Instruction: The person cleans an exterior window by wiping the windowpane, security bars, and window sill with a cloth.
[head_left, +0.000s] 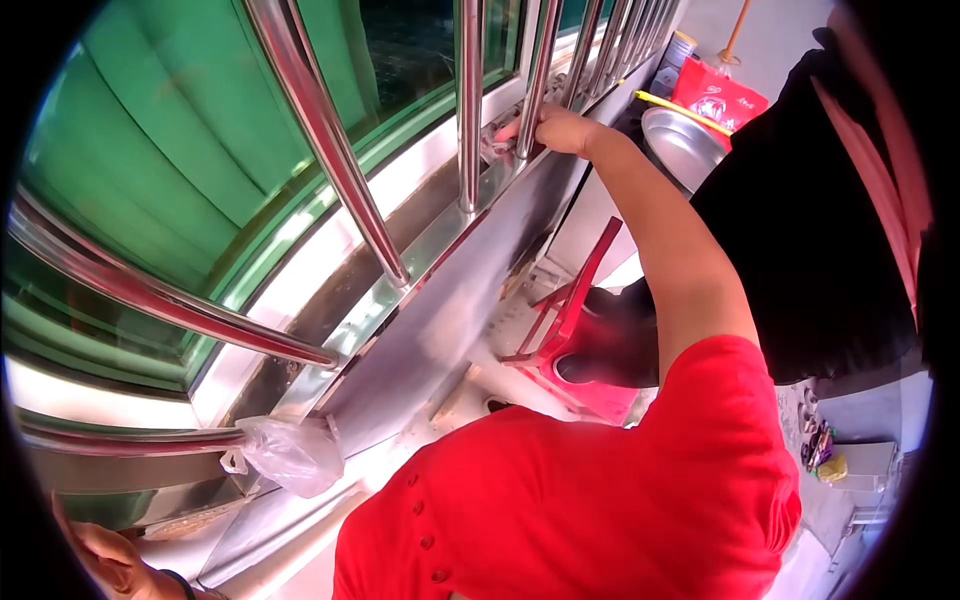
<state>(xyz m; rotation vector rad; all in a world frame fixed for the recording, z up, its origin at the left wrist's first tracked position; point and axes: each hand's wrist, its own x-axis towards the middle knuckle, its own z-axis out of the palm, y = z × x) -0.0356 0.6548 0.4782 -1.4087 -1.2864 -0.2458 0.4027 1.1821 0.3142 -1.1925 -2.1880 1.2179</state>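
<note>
My right hand (566, 131) reaches out from a red sleeve to the foot of a steel window bar (541, 75). Its fingers are closed on a pale, crumpled cloth (496, 142), which lies against the sill behind the bars; part of it is hidden. At the lower left edge of view is my left hand (112, 560), with a dark band on the wrist. It is near the lower bars, and its fingers are mostly cut off. A clear plastic bag (292, 455) hangs at the end of a lower bar (130, 440).
Green-tinted window glass (170, 130) lies behind the bars. Below the ledge stands a red plastic stool or chair (575, 310), with a dark shape over it. A metal basin (682, 145) and a red bag (715, 98) are at upper right, beside black clothing (810, 230).
</note>
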